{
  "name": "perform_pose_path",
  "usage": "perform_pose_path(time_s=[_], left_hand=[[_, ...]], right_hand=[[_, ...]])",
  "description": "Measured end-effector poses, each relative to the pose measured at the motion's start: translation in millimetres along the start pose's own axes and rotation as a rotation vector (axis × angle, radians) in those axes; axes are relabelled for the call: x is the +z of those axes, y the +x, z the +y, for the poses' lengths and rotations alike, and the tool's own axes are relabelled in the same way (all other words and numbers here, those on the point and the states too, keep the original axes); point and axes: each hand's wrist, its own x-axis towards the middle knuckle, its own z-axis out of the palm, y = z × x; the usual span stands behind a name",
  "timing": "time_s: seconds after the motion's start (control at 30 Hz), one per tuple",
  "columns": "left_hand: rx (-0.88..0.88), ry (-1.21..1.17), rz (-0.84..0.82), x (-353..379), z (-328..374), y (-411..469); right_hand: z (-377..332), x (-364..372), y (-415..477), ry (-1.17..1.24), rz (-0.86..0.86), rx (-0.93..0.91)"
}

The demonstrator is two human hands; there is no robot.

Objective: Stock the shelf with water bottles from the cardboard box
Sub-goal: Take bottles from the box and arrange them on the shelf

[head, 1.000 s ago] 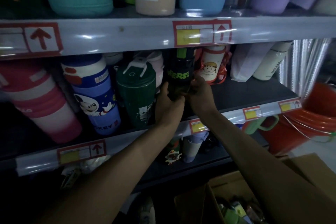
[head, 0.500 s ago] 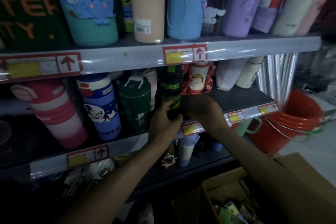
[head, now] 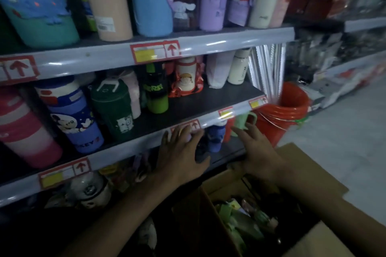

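Observation:
A black and green bottle (head: 156,92) stands upright on the middle shelf (head: 183,108), between a dark green bottle (head: 113,110) and a red and white cartoon bottle (head: 186,78). My left hand (head: 180,152) hovers below the shelf's front rail, fingers spread, holding nothing. To its right, my right hand (head: 258,150) is open too, above the far edge of the cardboard box (head: 313,175). Several green and pink bottles (head: 240,221) lie inside the box.
The top shelf (head: 208,41) holds tall bottles in peach, blue and purple. A blue Mickey bottle (head: 71,115) and a pink one (head: 23,131) fill the middle shelf's left. A red bucket (head: 282,115) stands on the floor at right. The lower shelf holds small bottles.
Both hands have let go of the black and green bottle, which now stands on the middle shelf. They have dropped below the shelf rail toward the box, fingers spread.

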Motion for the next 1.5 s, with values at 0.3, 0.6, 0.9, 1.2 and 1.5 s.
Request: perform_pose_path(time_s=[0.3, 0.6, 0.9, 1.2, 1.5], left_hand=[[0.209, 0.089, -0.404, 66, 59, -22], [0.397, 0.187, -0.729, 151, 78, -43], [0.46, 0.256, -0.934, 244, 113, -38], [0.54, 0.345, -0.928, 296, 131, -29], [0.608, 0.157, -0.84, 316, 122, 0]], right_hand=[[81, 18, -89, -0.162, -0.397, 0.091], [122, 62, -125, -0.297, -0.725, 0.101], [157, 96, -160, -0.19, -0.798, 0.182], [191, 109, -175, -0.204, -0.722, 0.179], [203, 114, -178, -0.165, -0.735, 0.192]])
